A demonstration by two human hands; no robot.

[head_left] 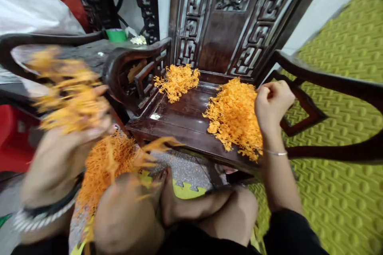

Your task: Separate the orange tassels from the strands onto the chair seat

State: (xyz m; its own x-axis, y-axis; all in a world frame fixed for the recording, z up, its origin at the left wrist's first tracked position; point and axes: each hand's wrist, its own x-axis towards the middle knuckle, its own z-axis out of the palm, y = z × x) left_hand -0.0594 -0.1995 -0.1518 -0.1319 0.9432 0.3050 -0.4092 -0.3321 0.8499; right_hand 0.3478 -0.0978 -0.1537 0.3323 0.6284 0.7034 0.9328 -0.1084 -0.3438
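Two hands by a dark carved wooden chair (191, 121)

Left hand (64, 147) – blurry – holds a bunch of orange stringy bits (67, 87). Right hand (272, 101) is a closed fist touching the big orange pile (233, 117) near the seat's front edge – bare seat between the piles.

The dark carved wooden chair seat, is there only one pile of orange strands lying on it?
No, the dark carved wooden chair seat carries two separate orange piles: a smaller one near the back and a larger one beside the right hand.

A dark carved wooden chair (191, 115) stands in the middle, with a green textured mat (344, 99) to its right — both well lit. Behind the chair's left armrest sit a green cup (116, 35) and a red bag (71, 2); a red stool (13, 139) stands at far left.
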